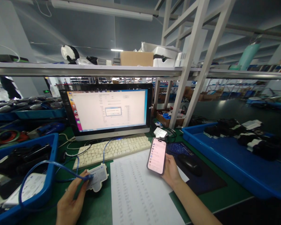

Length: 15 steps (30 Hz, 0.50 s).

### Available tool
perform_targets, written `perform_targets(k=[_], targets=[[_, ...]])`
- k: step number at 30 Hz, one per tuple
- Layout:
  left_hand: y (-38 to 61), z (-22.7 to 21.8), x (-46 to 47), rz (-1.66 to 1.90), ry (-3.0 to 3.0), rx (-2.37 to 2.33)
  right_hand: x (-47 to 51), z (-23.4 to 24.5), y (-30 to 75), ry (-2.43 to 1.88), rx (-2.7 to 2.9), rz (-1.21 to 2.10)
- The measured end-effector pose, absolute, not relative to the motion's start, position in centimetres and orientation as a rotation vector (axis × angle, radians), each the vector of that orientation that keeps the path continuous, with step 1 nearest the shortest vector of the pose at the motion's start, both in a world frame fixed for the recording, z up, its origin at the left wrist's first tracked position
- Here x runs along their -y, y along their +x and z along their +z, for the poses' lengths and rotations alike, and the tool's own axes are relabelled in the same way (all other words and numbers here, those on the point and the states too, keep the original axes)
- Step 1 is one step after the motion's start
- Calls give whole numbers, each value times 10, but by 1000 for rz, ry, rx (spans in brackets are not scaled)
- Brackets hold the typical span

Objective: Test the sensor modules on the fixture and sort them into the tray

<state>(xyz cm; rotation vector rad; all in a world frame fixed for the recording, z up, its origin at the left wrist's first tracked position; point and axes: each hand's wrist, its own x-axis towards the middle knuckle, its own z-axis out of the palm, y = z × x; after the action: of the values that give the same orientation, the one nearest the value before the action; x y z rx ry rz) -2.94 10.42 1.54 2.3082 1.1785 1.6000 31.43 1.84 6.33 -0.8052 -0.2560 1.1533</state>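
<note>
My left hand (71,200) pinches the plug end of a blue cable (43,163) where it meets a small white device (98,177) lying on the green bench. The cable loops back over the blue bin on the left. My right hand (172,172) holds a phone (156,155) upright, its lit pink screen facing me. A printed paper sheet (138,190) lies between the two hands.
A monitor (107,109) with a dialog box stands behind a beige keyboard (112,150). A black mouse (189,164) sits on a dark pad. Blue bins (224,156) with black and white parts flank the bench. A shelf with a cardboard box (137,58) runs overhead.
</note>
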Motion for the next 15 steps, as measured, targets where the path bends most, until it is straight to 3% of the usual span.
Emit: perform_targets(k=[15], targets=[[-25,22,-102,1648,2347,-1152,-21,65,312,-826,138,1086]])
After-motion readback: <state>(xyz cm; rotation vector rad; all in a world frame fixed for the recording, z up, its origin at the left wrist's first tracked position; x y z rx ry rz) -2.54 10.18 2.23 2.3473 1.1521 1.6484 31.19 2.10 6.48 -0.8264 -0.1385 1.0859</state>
